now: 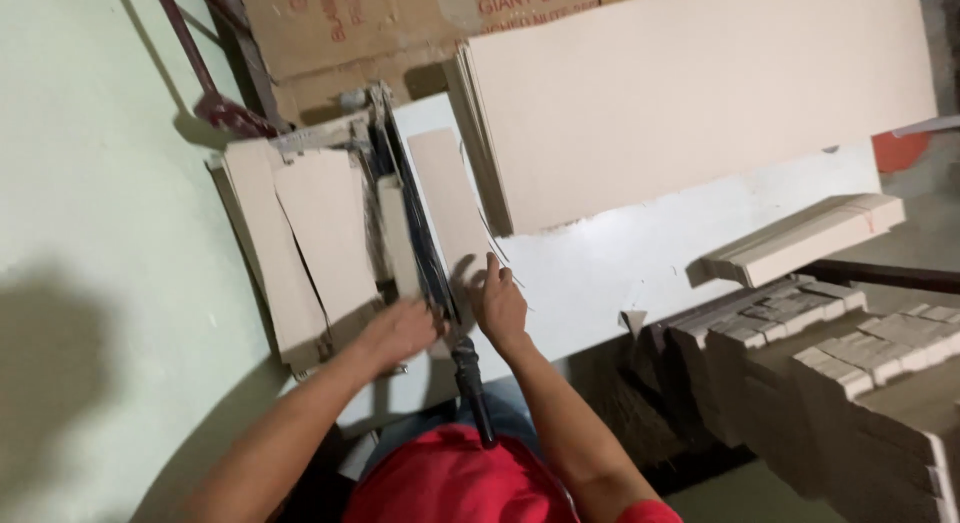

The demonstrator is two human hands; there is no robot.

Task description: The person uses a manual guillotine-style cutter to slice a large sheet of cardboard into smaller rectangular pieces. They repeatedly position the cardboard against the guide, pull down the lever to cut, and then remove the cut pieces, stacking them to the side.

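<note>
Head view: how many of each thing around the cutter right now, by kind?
Paper cutter: 1
Cut cardboard strips by the blade: 1 right of it, 2 left, so 3
Stack of large cardboard sheets: 1
Hands on the work: left hand, right hand, so 2
Total: 7

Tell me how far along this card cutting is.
Done: cut strips lie left of the cutter blade, and bundled stacks sit at the right. In hand: the left hand rests on the cut pieces by the blade, the right hand presses a card strip on the white table. Left: a stack of large sheets looks uncut.
</note>
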